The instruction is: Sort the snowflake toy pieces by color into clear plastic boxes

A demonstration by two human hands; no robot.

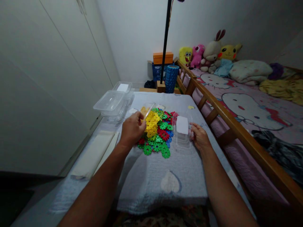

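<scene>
My left hand (133, 130) is closed on the edge of a clear plastic container (149, 111), which is tilted over the pile. Yellow snowflake building discs (152, 122) lie at its mouth and on top of the heap. Below and around them spread green discs (163, 125), red discs (163, 135) and blue discs (169, 138). To the right of the heap, my right hand (199, 135) grips the right edge of a clear plastic box (184, 138) bearing a white label (182, 125). I cannot tell whether that box holds anything.
Stacked clear containers (110, 102) stand at the table's back left, by a labelled clear box (123, 86). Folded cream cloth (94, 154) lies at the left edge. A wooden bed rail (217, 115) runs along the right; a black pole (165, 44) rises behind the table (151, 183).
</scene>
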